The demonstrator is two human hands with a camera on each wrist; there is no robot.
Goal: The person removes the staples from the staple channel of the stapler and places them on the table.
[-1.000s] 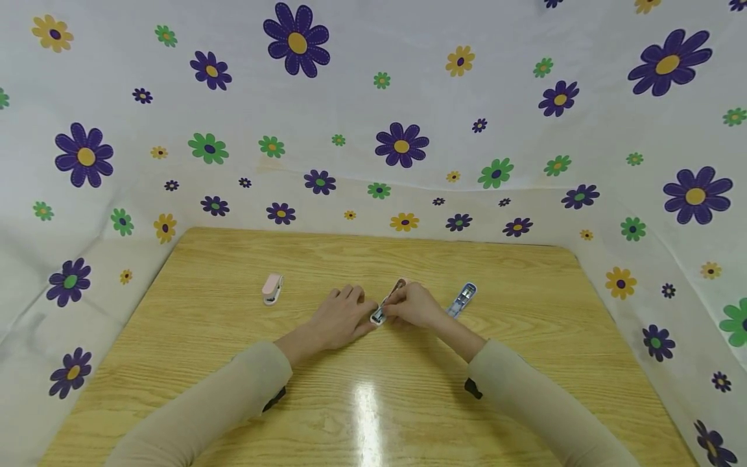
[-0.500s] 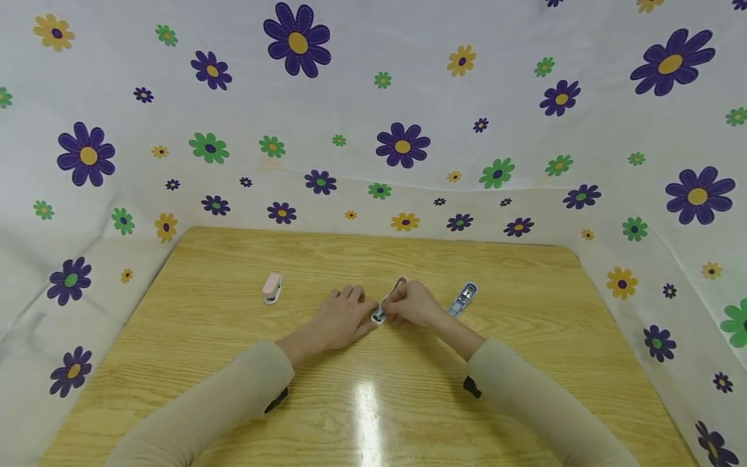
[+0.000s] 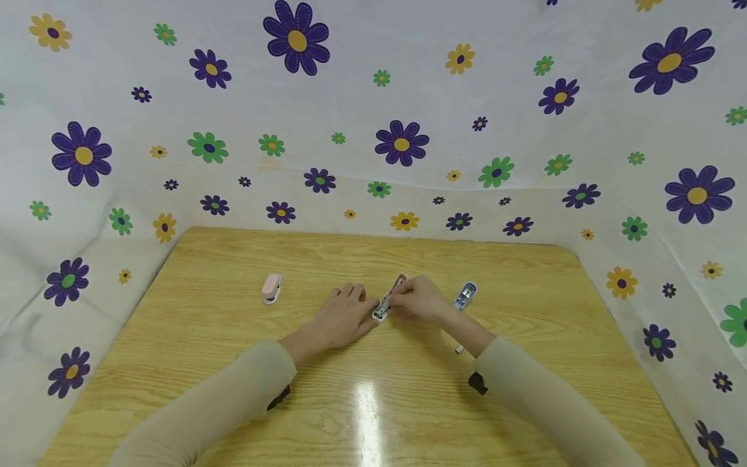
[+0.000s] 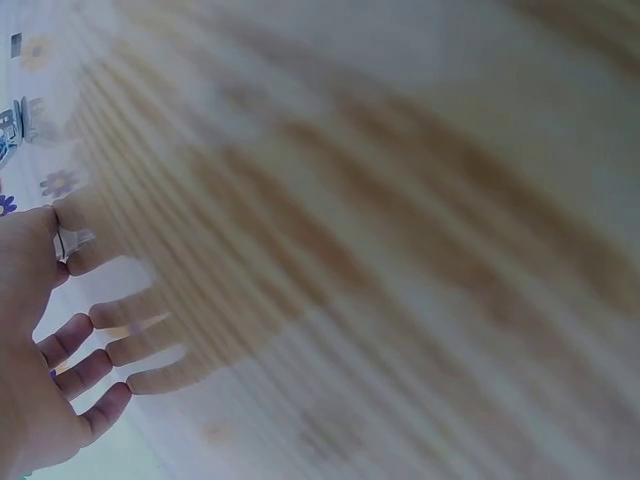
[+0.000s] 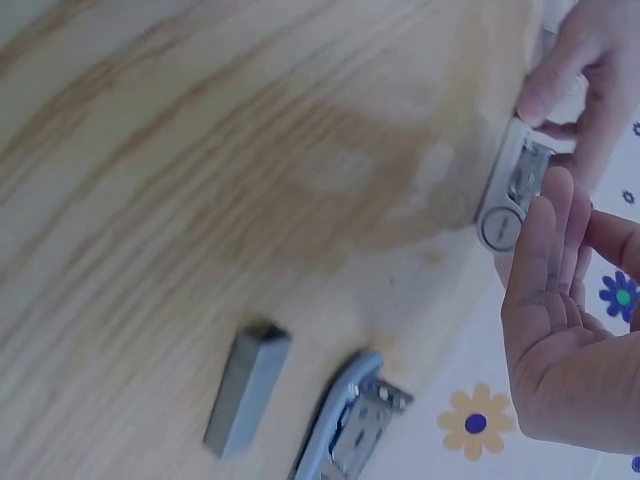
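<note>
A small white-and-pink stapler [image 3: 382, 309] is opened out in the middle of the table, its metal inside showing. My left hand [image 3: 343, 318] holds its near end between thumb and index finger, the other fingers spread on the wood. My right hand [image 3: 421, 298] is at the middle of the stapler, thumb and fingertips brought together on its right side. In the right wrist view, the stapler's rounded end [image 5: 503, 228] sticks out past the fingers. Those same fingers hide part of its metal channel.
A pink-and-white stapler [image 3: 272, 287] stands on the left of the wooden table [image 3: 327, 415]. A blue stapler [image 3: 465, 295] lies opened at the right, partly behind my right forearm. Near it is a short grey bar [image 5: 248, 390]. Flowered cloth [image 3: 338, 97] surrounds the table.
My right hand has shifted slightly right and away from me along the stapler, uncovering more of its metal inside. The grey bar's end now shows beside my right forearm. My left hand stays nearly still.
</note>
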